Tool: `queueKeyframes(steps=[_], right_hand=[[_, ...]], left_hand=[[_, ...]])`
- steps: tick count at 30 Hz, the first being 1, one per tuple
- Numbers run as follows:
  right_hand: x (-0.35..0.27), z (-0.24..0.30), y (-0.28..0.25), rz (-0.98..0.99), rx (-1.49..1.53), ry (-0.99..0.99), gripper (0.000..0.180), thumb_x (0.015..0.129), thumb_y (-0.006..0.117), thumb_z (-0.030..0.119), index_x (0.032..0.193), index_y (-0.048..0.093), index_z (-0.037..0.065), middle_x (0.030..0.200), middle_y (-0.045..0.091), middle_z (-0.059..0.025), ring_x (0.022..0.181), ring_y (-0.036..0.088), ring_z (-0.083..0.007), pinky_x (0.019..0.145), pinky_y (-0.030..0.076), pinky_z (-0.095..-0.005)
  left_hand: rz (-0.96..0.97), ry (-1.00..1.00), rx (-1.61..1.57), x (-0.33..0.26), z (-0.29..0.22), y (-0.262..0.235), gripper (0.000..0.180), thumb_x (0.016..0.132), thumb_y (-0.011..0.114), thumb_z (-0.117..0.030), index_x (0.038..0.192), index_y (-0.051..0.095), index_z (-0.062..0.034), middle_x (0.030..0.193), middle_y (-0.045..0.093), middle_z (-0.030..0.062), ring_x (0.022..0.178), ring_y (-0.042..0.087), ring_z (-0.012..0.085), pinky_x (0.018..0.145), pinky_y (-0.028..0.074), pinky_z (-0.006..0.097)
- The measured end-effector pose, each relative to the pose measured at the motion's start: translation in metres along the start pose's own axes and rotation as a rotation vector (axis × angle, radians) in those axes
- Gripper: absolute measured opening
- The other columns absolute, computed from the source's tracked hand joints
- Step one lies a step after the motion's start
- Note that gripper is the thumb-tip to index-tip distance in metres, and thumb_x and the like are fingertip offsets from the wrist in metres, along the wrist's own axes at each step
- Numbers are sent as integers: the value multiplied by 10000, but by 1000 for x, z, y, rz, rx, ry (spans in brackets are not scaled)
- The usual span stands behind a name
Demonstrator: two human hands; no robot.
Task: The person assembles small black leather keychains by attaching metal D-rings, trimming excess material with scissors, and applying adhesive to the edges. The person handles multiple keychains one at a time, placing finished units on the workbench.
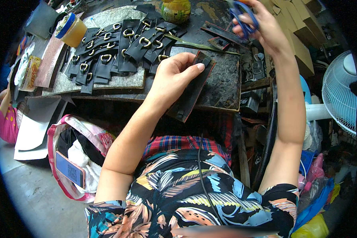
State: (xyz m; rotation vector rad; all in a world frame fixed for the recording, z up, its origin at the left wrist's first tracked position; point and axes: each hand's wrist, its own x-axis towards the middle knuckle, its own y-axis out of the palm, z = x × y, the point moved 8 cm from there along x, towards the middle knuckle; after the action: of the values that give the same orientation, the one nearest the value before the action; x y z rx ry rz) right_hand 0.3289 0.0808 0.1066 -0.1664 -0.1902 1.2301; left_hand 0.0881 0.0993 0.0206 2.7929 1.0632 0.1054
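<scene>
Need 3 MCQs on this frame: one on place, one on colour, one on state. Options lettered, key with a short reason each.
1. Where does the pile of black straps with gold buckles lie?
A. on the floor
B. on the bench, left of the left hand
C. in the bag

2. What colour are the scissor handles?
A. blue
B. red
C. green

3. What is the left hand doing?
A. resting empty
B. pinching a long dark strip with a reddish edge
C. holding the phone

Key: 1 B, the straps are spread on a grey mat on the bench. 2 A, blue loops show around the right hand fingers. 3 B, thumb and fingers close on the dark strip.
</scene>
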Motion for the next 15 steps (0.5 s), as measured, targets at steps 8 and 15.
queueKeyframes(steps=[8,15], right_hand=[[-173,-13,25,-28,23,-81,771,833,758,192,1464,335,62,887,552,-69,660,557,-82,570,484,-190],[-220,-3,35,-37,-575,-195,947,624,897,39,1438,414,73,788,631,-92,637,655,-143,562,513,-261]], left_hand=[[21,-36,33,-2,-3,2,215,922,681,-146,1013,704,48,827,700,32,736,606,66,679,497,236],[44,-55,10,-3,-5,7,209,902,688,-146,982,714,46,814,698,23,734,602,64,674,487,233]])
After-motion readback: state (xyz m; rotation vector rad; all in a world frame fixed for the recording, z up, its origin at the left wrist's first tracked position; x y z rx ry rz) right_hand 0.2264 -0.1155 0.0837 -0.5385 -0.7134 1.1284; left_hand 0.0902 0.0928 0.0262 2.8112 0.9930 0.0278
